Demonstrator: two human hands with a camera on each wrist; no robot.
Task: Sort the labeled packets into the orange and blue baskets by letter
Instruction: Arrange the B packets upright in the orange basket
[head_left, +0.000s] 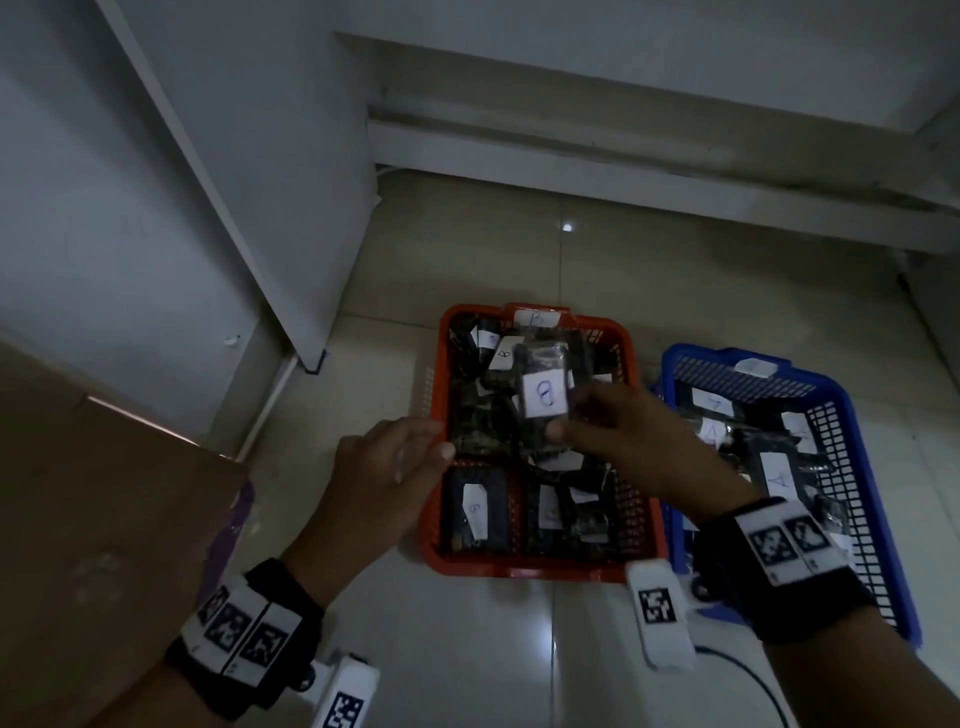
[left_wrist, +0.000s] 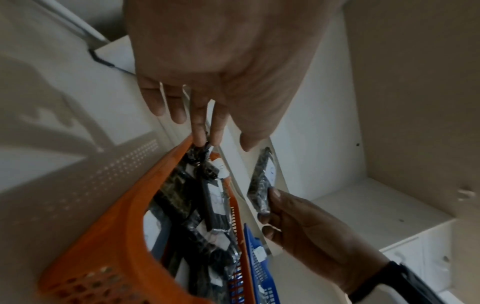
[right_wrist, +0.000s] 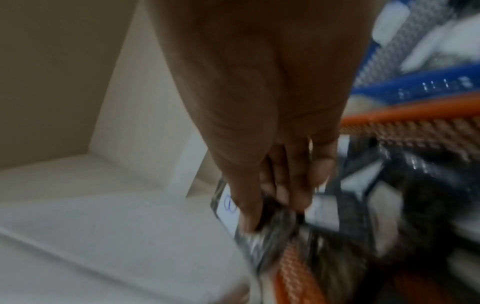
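While our right hand pinches a glossy dark plastic packet with a white paper label over the orange mesh plastic basket, our left hand hovers beside it, fingers relaxed.

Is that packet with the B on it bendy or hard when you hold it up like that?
Probably fairly stiff: the packet stands upright though the right hand pinches only its lower end. Its shiny clear wrap may be slippery. It seems light.

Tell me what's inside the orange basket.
The orange basket holds a pile of dark packets with white labels, several reading B. The right hand holds another B packet above, covering part of the pile.
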